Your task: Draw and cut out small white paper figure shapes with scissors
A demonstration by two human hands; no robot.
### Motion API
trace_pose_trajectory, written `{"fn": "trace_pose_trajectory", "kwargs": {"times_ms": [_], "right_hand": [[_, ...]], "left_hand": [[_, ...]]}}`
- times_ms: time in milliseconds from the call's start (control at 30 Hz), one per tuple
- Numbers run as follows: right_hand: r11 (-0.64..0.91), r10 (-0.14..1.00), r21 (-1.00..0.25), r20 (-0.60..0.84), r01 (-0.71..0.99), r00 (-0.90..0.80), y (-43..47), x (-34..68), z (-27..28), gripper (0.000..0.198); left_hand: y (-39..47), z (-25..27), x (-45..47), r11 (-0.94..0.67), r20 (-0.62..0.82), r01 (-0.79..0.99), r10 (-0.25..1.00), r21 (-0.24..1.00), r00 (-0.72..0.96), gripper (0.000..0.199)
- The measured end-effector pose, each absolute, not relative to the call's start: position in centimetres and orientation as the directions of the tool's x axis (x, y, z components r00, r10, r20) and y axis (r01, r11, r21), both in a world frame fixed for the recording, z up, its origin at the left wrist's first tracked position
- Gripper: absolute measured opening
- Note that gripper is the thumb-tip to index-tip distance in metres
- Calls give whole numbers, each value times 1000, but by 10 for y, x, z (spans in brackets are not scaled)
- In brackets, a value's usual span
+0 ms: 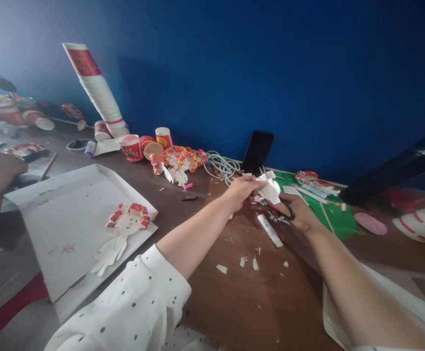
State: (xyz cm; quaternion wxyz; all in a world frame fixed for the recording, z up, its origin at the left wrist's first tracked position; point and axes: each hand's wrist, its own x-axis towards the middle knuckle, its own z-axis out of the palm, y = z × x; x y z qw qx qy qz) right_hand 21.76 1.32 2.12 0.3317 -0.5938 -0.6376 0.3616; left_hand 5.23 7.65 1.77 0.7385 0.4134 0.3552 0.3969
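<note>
My left hand [244,191] pinches a piece of white paper [270,189] above the brown table. Black-handled scissors [290,208] are in my right hand [300,214], with the fingers closed around the handles. The scissor blades are mostly hidden by the paper; their tips show just past its upper edge. Below my hands lie a white glue tube [270,230] and several small paper scraps [255,264].
Behind my hands, a black phone [258,151] leans on the blue wall beside a coiled pale cable [223,165]. Left are a large white sheet [76,214] with a paper figure [130,222], red paper cups [131,147] and a tall cup stack [98,92]. Another person's hand [2,170] is far left.
</note>
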Motion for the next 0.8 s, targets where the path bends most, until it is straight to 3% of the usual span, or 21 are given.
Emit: {"fn": "trace_pose_trajectory", "kwargs": {"times_ms": [267,800], "right_hand": [[26,997,-850,-17,527,-77,12,218,22,38],[49,999,-837,36,545,-34,13,210,18,49]], "left_hand": [[80,11,53,268,-130,-324,912,907,390,23],[74,15,57,296,-171,-373,928,879,331,22]]}}
